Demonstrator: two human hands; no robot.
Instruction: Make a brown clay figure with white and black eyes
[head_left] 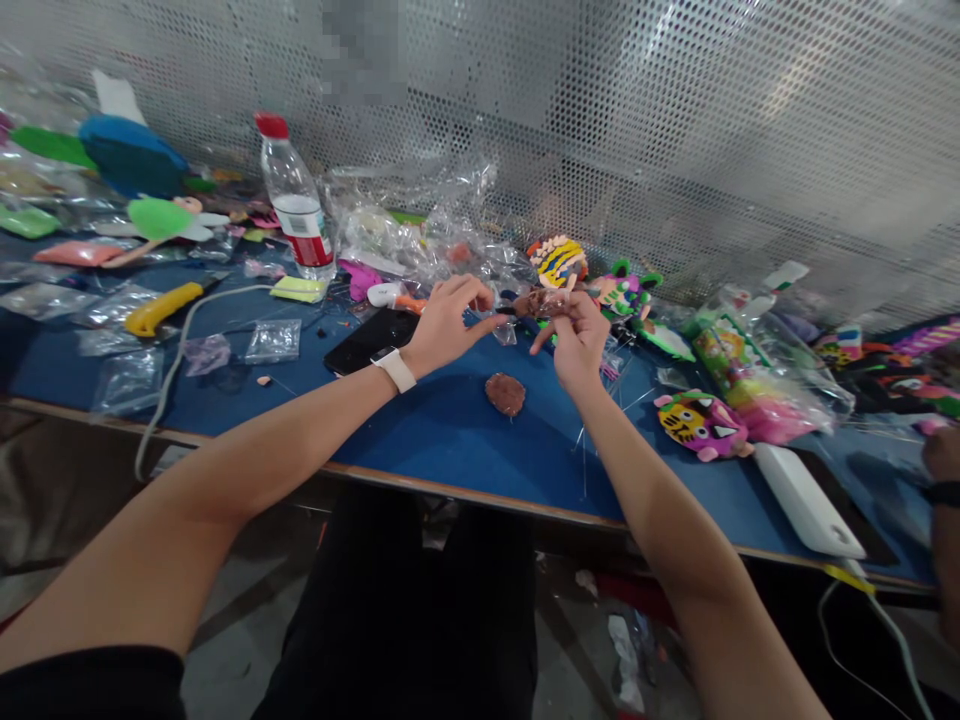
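Observation:
My right hand grips a brown, lumpy piece of modelling clay between thumb and fingers, above the table. My left hand is just to its left, thumb and fingers curved and apart, with nothing visible between them. The left thumb tip comes close to a small dark bit at the clay's left end; whether they touch I cannot tell. Below and between the hands, a flat brown clay disc lies on the blue table.
Left are a water bottle, a yellow-handled knife, a black phone and a white cable. Clear plastic bags and coloured clay figures line the back. Right lie a clay mask and a white power bank. Another person's arm shows far right.

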